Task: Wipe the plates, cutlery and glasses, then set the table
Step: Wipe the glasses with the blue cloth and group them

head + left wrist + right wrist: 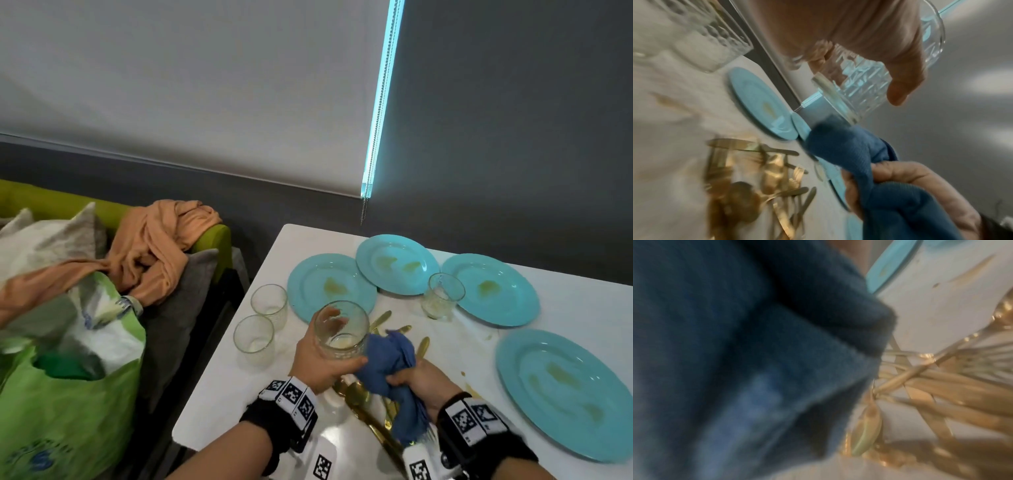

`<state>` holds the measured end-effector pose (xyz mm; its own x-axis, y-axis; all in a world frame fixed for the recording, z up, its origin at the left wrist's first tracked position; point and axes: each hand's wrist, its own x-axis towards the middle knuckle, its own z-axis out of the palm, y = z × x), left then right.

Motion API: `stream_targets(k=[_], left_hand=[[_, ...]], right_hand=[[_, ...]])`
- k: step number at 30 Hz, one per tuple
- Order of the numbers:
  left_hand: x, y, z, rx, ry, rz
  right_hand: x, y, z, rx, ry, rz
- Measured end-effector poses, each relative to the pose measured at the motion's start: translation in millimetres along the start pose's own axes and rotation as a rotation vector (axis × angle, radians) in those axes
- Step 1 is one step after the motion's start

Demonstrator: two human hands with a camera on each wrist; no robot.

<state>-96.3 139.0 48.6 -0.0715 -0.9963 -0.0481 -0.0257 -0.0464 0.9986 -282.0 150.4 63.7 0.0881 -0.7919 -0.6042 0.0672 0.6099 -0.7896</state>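
My left hand (pixel 320 356) grips a clear patterned glass (pixel 340 329) above the white table (pixel 239 394); yellowish residue sits in its bottom. In the left wrist view the same glass (pixel 857 91) is wrapped by my fingers (pixel 900 87). My right hand (pixel 421 382) clutches a bunched blue cloth (pixel 390 356), whose top touches the glass's side. The cloth (pixel 735 353) fills most of the right wrist view. Gold cutlery (pixel 363 401) lies in a heap under both hands. Several turquoise plates, such as one (pixel 329 284) behind the glass, carry yellow smears.
Two glasses (pixel 269 303) (pixel 253 337) stand near the table's left edge, another (pixel 443 296) between the far plates. A large plate (pixel 561 390) lies at the right. Left of the table are a green bag (pixel 68 394), cushions and an orange garment (pixel 154 246).
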Motion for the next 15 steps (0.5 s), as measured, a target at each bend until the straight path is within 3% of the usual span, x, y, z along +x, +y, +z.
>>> stream_targets(k=[4,8,15], left_hand=[[-28,-31,-33,0.126,0.083,-0.058],[-56,-55,-67,0.49,0.232,-0.113],[-74,-69,-103,0.567,0.377,-0.244]], right_hand=[[3,-11,-12,-0.119,0.078,0.01],[10,-7,-16,-0.186,0.143,0.073],[12,1,-6,-0.221,0.173,0.141]])
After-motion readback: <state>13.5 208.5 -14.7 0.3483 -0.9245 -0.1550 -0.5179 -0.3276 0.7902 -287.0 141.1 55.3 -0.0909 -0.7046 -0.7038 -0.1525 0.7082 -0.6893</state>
